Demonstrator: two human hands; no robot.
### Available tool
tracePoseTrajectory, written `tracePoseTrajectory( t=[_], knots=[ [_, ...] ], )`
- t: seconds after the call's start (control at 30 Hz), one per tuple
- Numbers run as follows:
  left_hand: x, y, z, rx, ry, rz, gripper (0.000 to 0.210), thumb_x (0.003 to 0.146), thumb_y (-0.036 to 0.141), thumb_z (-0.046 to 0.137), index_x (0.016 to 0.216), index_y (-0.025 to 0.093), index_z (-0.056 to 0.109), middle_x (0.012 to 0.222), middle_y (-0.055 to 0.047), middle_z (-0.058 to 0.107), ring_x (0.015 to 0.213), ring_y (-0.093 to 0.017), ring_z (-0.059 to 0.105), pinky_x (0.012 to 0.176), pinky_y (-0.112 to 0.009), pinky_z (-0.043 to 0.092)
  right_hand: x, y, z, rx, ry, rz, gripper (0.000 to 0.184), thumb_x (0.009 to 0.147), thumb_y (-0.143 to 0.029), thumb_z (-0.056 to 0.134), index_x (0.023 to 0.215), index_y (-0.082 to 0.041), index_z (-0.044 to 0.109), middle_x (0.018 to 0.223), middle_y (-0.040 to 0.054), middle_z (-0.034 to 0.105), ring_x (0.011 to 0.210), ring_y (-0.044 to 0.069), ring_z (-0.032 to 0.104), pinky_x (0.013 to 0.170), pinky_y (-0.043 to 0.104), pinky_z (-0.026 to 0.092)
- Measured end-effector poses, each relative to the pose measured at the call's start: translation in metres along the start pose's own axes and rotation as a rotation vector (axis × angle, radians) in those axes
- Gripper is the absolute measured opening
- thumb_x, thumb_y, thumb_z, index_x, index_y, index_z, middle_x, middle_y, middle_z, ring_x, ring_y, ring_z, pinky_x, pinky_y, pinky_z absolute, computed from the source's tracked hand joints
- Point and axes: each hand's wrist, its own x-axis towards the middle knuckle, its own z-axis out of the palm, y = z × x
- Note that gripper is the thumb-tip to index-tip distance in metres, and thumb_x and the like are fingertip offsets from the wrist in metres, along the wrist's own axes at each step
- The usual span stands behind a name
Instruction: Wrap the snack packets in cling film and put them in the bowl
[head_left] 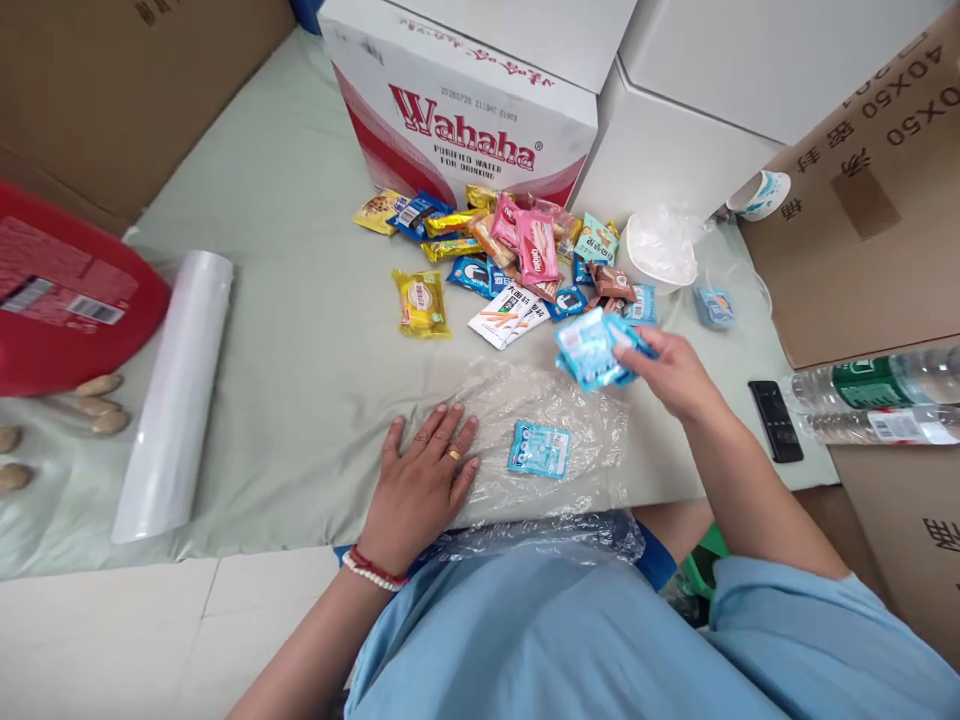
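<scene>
risk, as judged: a fanned stack of light-blue snack sachets point(589, 350) is pinched at one edge by the r. hand point(664, 368), above the table; w/ so slim a grip, one or more could be slid loose & dropped, esp. if the wrappers are slick. the single light-blue sachet point(553, 450) is laid flat on the clear plastic film point(596, 455), & could be shifted if that thin, creased sheet were tugged; its near part is hung over the table edge, so it could be caught by the body. the l. hand point(424, 475) is spread flat, nothing grasped, at the film's l. side; how much is pinned can't be told.

surface: the table point(300, 400) is covered w/ wrinkled pale-green cloth. assorted snack packs point(536, 245) are heaped before a wahaha water carton point(472, 115); a plastic film roll point(176, 390) is laid at l., 2 plastic bottles point(877, 385) at r., nr. a cardboard box point(847, 280). pale floor tiles point(247, 640) are seen below.
</scene>
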Motion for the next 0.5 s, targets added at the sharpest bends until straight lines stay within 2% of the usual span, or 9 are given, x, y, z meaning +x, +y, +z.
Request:
tracePoseTrajectory(
  t=[0.1, 0.2, 0.3, 0.37, 0.43, 0.5],
  knots=[
    [0.000, 0.000, 0.001, 0.002, -0.028, -0.004, 0.050, 0.108, 0.036, 0.046, 0.156, 0.025, 0.051, 0.165, -0.012, 0.047, 0.154, -0.032, 0.044, 0.130, -0.065, 0.016, -0.043, 0.008, 0.023, 0.241, -0.262, 0.208, 0.046, 0.083, -0.063, 0.076, 0.085, -0.019, 0.066, 0.075, 0.0012, 0.063, 0.068, 0.016, 0.056, 0.066, 0.030, 0.048],
    [-0.001, -0.001, -0.001, -0.001, -0.028, -0.021, 0.051, 0.106, 0.035, 0.048, 0.156, 0.025, 0.051, 0.167, -0.014, 0.045, 0.157, -0.034, 0.039, 0.129, -0.066, 0.019, -0.056, 0.014, 0.048, 0.215, -0.417, 0.240, 0.044, 0.083, -0.061, 0.075, 0.084, -0.018, 0.067, 0.072, -0.0004, 0.061, 0.066, 0.015, 0.054, 0.063, 0.027, 0.045],
    [-0.002, 0.003, -0.013, 0.023, 0.079, -0.022, 0.052, 0.104, 0.031, 0.054, 0.155, 0.026, 0.051, 0.166, -0.015, 0.046, 0.161, -0.035, 0.031, 0.129, -0.065, 0.022, -0.052, 0.019, 0.062, 0.101, -0.501, 0.190, 0.039, 0.084, -0.057, 0.073, 0.079, -0.018, 0.066, 0.069, -0.0017, 0.058, 0.065, 0.014, 0.052, 0.059, 0.025, 0.042],
    [0.001, 0.012, -0.025, 0.022, 0.154, 0.046, 0.054, 0.102, 0.025, 0.056, 0.156, 0.028, 0.049, 0.162, -0.013, 0.052, 0.162, -0.032, 0.029, 0.130, -0.064, 0.020, -0.047, 0.021, 0.066, 0.060, -0.524, 0.159, 0.037, 0.084, -0.055, 0.071, 0.077, -0.019, 0.065, 0.068, -0.0023, 0.057, 0.064, 0.014, 0.052, 0.058, 0.025, 0.040],
    [0.006, 0.024, -0.031, -0.024, 0.137, 0.190, 0.057, 0.102, 0.020, 0.054, 0.157, 0.030, 0.046, 0.158, -0.010, 0.058, 0.160, -0.027, 0.034, 0.132, -0.059, 0.020, -0.043, 0.023, 0.068, 0.039, -0.527, 0.131, 0.036, 0.083, -0.054, 0.071, 0.076, -0.019, 0.063, 0.068, -0.0025, 0.056, 0.065, 0.014, 0.051, 0.059, 0.025, 0.038],
    [0.014, 0.036, -0.028, -0.070, 0.039, 0.330, 0.054, 0.103, 0.018, 0.050, 0.156, 0.029, 0.048, 0.155, -0.007, 0.061, 0.156, -0.023, 0.042, 0.132, -0.053, 0.024, -0.041, 0.026, 0.069, 0.029, -0.526, 0.107, 0.037, 0.081, -0.055, 0.071, 0.075, -0.019, 0.063, 0.068, -0.0028, 0.055, 0.065, 0.014, 0.049, 0.059, 0.025, 0.037]
  ],
)
